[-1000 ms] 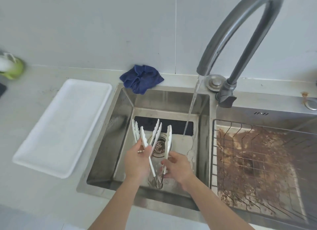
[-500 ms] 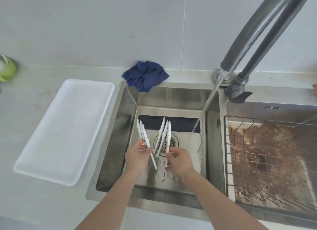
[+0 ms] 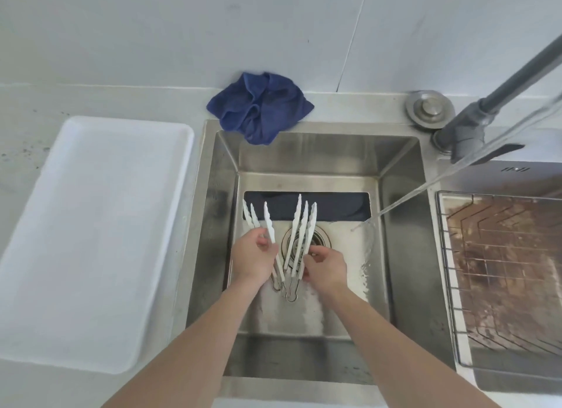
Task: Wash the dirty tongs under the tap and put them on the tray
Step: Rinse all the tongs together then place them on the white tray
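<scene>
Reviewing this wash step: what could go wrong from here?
1. The water stream lands right of both tongs bundles, so the tongs may not get rinsed.
2. The left hand and right hand each hold several tongs; one could slip into the sink.

Both bare forearms reach forward side by side; the left hand (image 3: 254,255) curls its fingers round white tongs (image 3: 267,225), the right hand (image 3: 327,267) pinches another bunch, the two hands just apart
</scene>
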